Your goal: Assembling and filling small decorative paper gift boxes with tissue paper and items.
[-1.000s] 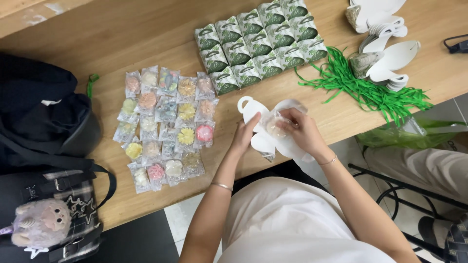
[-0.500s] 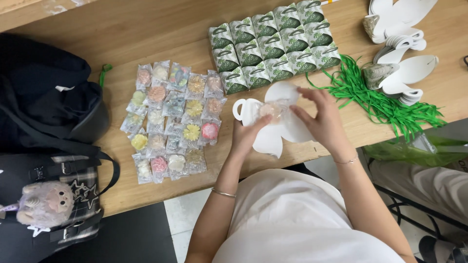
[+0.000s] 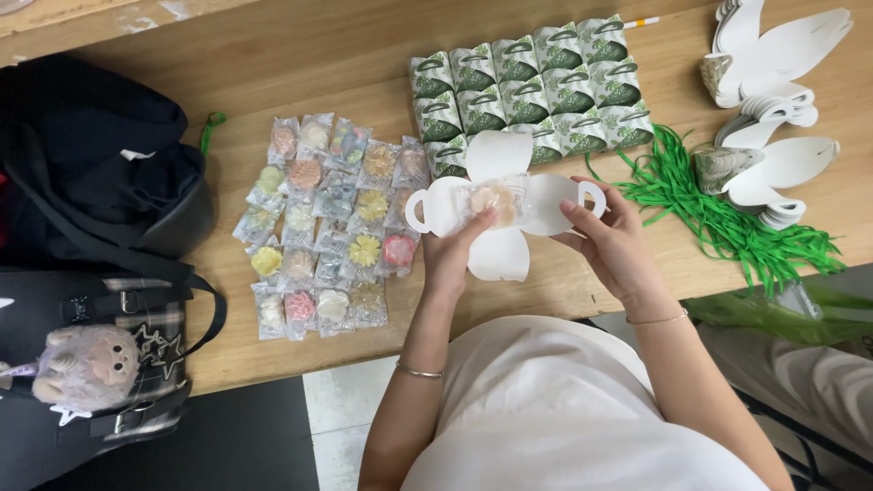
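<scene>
Nearest item on my feed: my left hand (image 3: pixel 452 255), fingers closed on the lower left of a flat white die-cut box blank (image 3: pixel 505 202), thumb pressing a clear-wrapped peach flower pastry (image 3: pixel 494 201) against its centre. My right hand (image 3: pixel 611 238) pinches the blank's right flap near its loop handle. The blank is held just above the front edge of the bench (image 3: pixel 273 64), petals spread.

Left of the hands, on the bench: a grid of wrapped flower pastries (image 3: pixel 329 227) in pink, yellow, green and white, packets touching one another.

Right of the hands: a loose heap of green ribbon strips (image 3: pixel 727 214).

Further back, just behind the blank: rows of folded green-and-white leaf-print boxes (image 3: pixel 532 86), packed edge to edge.

Far right: stacked unfolded white blanks (image 3: pixel 773 173), two piles, some showing the printed side.

Far left: a black bag (image 3: pixel 100 155) at the bench end, and nearer me a second black bag carrying a grey plush toy (image 3: pixel 86 364).
</scene>
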